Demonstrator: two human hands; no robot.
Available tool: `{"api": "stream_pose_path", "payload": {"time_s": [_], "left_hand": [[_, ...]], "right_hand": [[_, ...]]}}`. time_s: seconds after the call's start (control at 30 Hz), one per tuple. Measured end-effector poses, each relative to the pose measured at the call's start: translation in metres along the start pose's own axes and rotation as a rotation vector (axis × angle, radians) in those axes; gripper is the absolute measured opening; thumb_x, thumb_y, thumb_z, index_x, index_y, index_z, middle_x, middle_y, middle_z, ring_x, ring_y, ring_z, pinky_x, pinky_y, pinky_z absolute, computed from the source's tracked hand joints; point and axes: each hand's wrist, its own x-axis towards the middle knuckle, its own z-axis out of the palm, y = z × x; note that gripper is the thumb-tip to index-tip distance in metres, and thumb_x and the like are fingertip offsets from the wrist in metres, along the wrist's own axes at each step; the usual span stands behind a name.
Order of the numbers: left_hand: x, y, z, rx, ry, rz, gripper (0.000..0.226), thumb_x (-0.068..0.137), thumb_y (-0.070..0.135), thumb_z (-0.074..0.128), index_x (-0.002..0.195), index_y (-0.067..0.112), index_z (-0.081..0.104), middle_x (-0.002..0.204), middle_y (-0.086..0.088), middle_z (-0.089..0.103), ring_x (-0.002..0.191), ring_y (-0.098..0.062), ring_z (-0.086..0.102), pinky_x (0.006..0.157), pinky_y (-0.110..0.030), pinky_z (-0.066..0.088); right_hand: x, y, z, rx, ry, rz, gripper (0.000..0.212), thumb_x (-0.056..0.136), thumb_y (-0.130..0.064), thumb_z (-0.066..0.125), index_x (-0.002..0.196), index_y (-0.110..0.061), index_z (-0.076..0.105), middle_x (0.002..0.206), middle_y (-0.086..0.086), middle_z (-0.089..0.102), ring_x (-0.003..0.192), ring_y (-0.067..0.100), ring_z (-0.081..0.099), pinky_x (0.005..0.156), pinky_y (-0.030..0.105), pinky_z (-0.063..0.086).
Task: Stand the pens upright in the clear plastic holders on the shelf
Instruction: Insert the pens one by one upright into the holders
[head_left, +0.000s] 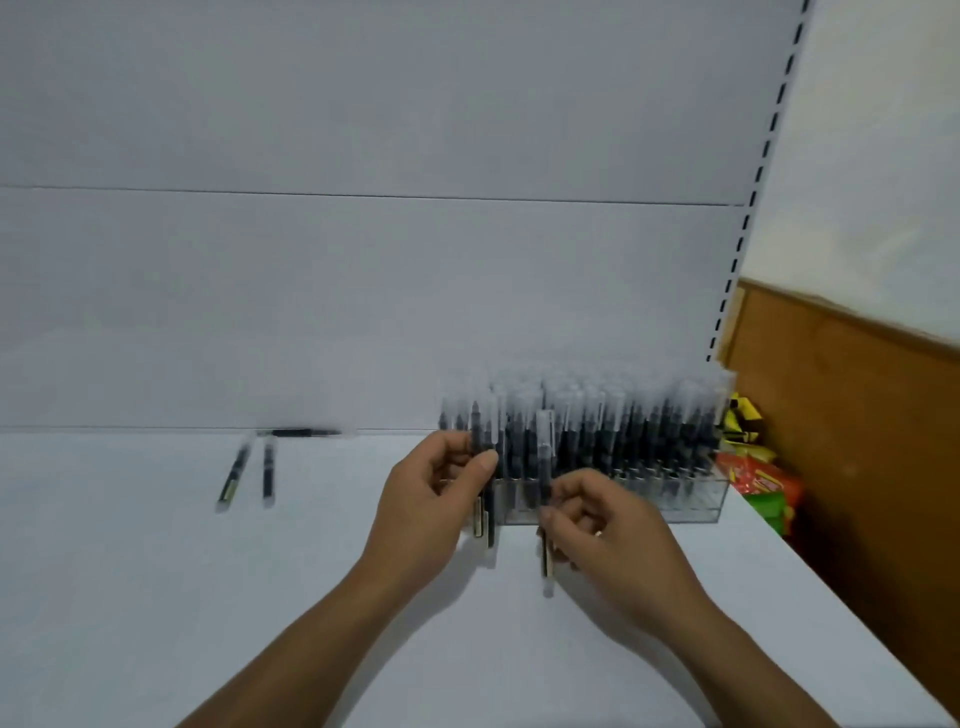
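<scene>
Two bare forearms reach in from the bottom edge over a white shelf (156, 597).

The left hand (431, 499) is curled round a small bunch of pens (489, 525). The thumb presses across their dark barrels and the lower ends hang below the palm. The exact count is blurred, but at least two show. This bunch is upright, just in front of the left end of the holder.

The right hand (613, 530) pinches a single pen (544, 462) between thumb and fingertips, with the other fingers loosely bent. This pen is also upright. Its frosted cap points up and its lower end hangs below the fingers, above the shelf surface, in front of the holder's front wall.

Just behind both hands sits a clear plastic holder (675, 506), a long low box near the right end of the shelf. It is packed with standing pens (623, 426) that have dark barrels and pale frosted caps, set in close rows (too blurred to count).

Well to the left, a pair of loose pens (268, 470) lies flat on the shelf, side by side. Behind the pair, a third loose pen (306, 432) lies along the foot of the back panel.

The white back panel (363, 286) fills most of the view above the shelf. A slotted metal strip (768, 156) runs up its right edge. Past the shelf's right end are red, green and yellow packets (758, 483) and a brown wooden panel (857, 441).
</scene>
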Motion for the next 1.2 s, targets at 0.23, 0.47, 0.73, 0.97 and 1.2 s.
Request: {"api": "stream_pose_path", "payload": {"time_s": [0.23, 0.47, 0.73, 0.97, 1.2], "left_hand": [[-0.005, 0.009, 0.074, -0.070, -0.103, 0.029, 0.005, 0.089, 0.025, 0.068, 0.092, 0.026, 0.064, 0.071, 0.021, 0.063, 0.067, 0.003, 0.057, 0.064, -0.014, 0.048], [-0.017, -0.005, 0.095, -0.157, -0.045, 0.014, 0.005, 0.090, 0.022, 0.067, 0.094, 0.018, 0.067, 0.077, 0.000, 0.065, 0.069, -0.013, 0.059, 0.057, -0.017, 0.048], [-0.015, -0.010, 0.095, -0.211, -0.062, -0.026, 0.011, 0.082, 0.034, 0.068, 0.089, 0.026, 0.068, 0.079, -0.001, 0.065, 0.069, -0.009, 0.059, 0.050, -0.013, 0.048], [-0.015, -0.011, 0.094, -0.244, -0.072, -0.055, 0.012, 0.085, 0.028, 0.072, 0.094, 0.021, 0.068, 0.084, -0.008, 0.066, 0.073, -0.015, 0.062, 0.053, -0.016, 0.051], [-0.014, -0.012, 0.095, -0.213, -0.076, -0.030, 0.011, 0.087, 0.027, 0.070, 0.095, 0.021, 0.067, 0.080, 0.004, 0.066, 0.073, -0.011, 0.061, 0.066, -0.021, 0.051]], "right_hand": [[0.008, 0.022, -0.068, 0.030, 0.349, -0.027, 0.007, 0.087, -0.026, 0.070, 0.081, -0.025, 0.066, 0.069, -0.001, 0.067, 0.067, 0.011, 0.065, 0.064, 0.037, 0.058], [0.035, 0.025, -0.091, -0.036, 0.452, -0.089, 0.006, 0.088, -0.025, 0.071, 0.086, -0.020, 0.067, 0.075, -0.004, 0.069, 0.075, 0.014, 0.068, 0.069, 0.038, 0.058], [0.051, 0.024, -0.081, -0.237, 0.339, -0.131, 0.006, 0.086, -0.029, 0.071, 0.085, -0.026, 0.067, 0.073, -0.011, 0.066, 0.071, 0.008, 0.064, 0.067, 0.035, 0.057], [0.045, 0.030, -0.079, -0.474, 0.128, 0.006, 0.013, 0.087, -0.039, 0.069, 0.092, -0.027, 0.071, 0.080, -0.015, 0.067, 0.078, 0.003, 0.061, 0.072, 0.032, 0.054], [0.019, 0.027, -0.074, -0.016, 0.094, -0.103, 0.004, 0.085, -0.033, 0.070, 0.087, -0.033, 0.073, 0.079, -0.007, 0.070, 0.069, 0.010, 0.062, 0.060, 0.024, 0.052]]}}
